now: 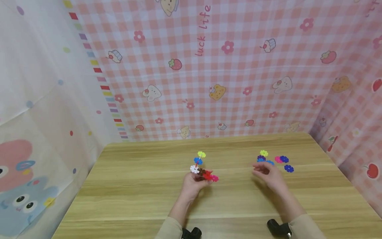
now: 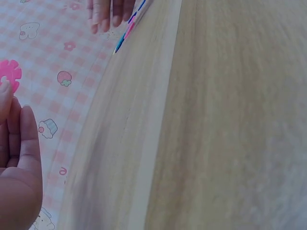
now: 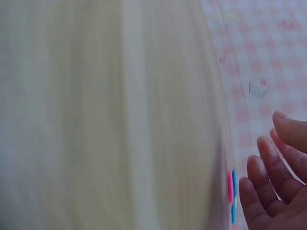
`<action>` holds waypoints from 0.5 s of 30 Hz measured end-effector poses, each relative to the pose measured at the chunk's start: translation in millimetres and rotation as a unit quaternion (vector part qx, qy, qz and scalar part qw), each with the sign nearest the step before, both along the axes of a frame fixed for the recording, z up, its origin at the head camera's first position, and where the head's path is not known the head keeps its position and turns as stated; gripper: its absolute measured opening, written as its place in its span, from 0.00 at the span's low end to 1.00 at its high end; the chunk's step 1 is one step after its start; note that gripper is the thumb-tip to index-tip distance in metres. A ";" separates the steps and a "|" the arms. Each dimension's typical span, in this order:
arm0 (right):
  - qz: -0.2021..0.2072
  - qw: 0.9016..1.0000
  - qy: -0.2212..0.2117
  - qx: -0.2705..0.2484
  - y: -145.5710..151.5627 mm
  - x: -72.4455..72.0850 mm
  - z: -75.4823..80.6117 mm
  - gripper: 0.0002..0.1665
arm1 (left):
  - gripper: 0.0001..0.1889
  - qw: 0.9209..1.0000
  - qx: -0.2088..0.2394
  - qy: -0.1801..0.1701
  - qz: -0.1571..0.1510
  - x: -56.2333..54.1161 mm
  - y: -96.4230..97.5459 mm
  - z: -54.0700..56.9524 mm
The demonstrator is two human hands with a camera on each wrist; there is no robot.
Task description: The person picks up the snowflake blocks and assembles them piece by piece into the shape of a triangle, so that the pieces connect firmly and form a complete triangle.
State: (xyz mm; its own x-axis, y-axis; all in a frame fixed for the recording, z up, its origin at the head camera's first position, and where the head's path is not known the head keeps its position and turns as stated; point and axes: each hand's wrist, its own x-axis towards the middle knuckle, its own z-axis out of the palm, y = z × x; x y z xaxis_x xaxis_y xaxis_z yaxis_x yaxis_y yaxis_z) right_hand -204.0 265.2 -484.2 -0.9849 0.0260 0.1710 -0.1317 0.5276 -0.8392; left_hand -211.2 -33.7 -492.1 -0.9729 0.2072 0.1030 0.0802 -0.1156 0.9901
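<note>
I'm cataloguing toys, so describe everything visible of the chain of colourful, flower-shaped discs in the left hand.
The chain of thin, plastic-looking, notched discs shows yellow, blue, white, brown, red and pink; between blue and white, a red piece seems edge-on. It bends: the yellow end points away from the person, the pink end rightward. The bare left hand pinches it near the pink end, above the wood-look tabletop.

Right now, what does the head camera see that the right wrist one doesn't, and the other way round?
Only the head view shows the left fingers holding joined flowers. Only the right wrist view shows the right fingers from the palm side, each tip separate. Both share the right fingers, the table, the checked cloth and a pink flower.
</note>
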 end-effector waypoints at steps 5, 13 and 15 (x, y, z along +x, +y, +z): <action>-0.032 0.998 -0.029 0.041 25.1 -2.7 -1.2 0.18 | 0.16 1.000 -0.009 0.001 -0.004 -0.3 -0.3 0.8; -0.061 0.994 -0.042 0.082 48.5 -7.9 -3.9 0.23 | 0.16 1.000 -0.006 -0.002 -0.006 -1.6 -0.2 -0.6; -0.061 0.994 -0.045 0.082 51.8 -9.0 -4.9 0.24 | 0.16 1.000 -0.006 -0.002 -0.006 -1.4 -0.5 -0.5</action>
